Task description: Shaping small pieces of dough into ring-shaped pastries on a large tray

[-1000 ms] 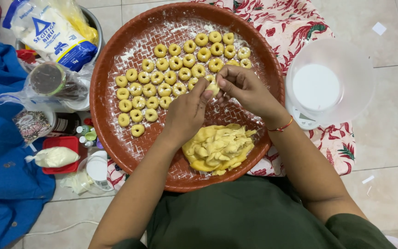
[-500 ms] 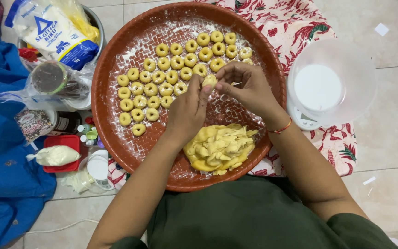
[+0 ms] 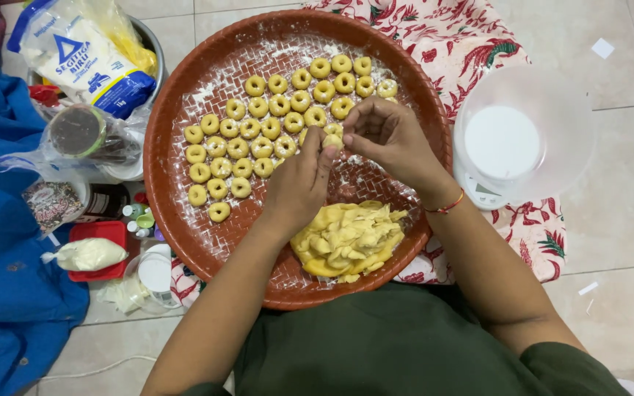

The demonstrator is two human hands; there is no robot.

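A round brown woven tray (image 3: 177, 220) dusted with flour lies in front of me. Several small yellow dough rings (image 3: 258, 128) sit in rows on its far half. A heap of yellow dough pieces (image 3: 350, 238) rests on the near half. My left hand (image 3: 299, 183) and my right hand (image 3: 390, 136) meet above the middle of the tray, both pinching one small piece of dough (image 3: 332, 141) between their fingertips. A red thread bracelet (image 3: 445, 207) circles my right wrist.
A clear plastic bowl of white powder (image 3: 511, 139) stands on a small scale to the right, on a red floral cloth (image 3: 478, 44). On the left are a flour bag (image 3: 75, 55) in a metal bowl, a jar (image 3: 86, 136), a red box (image 3: 97, 249), small bottles and blue cloth (image 3: 1, 293).
Both hands lifted slightly from the tray surface and came closer together, working the small dough piece between the fingertips. The tray and dough rings stayed put.
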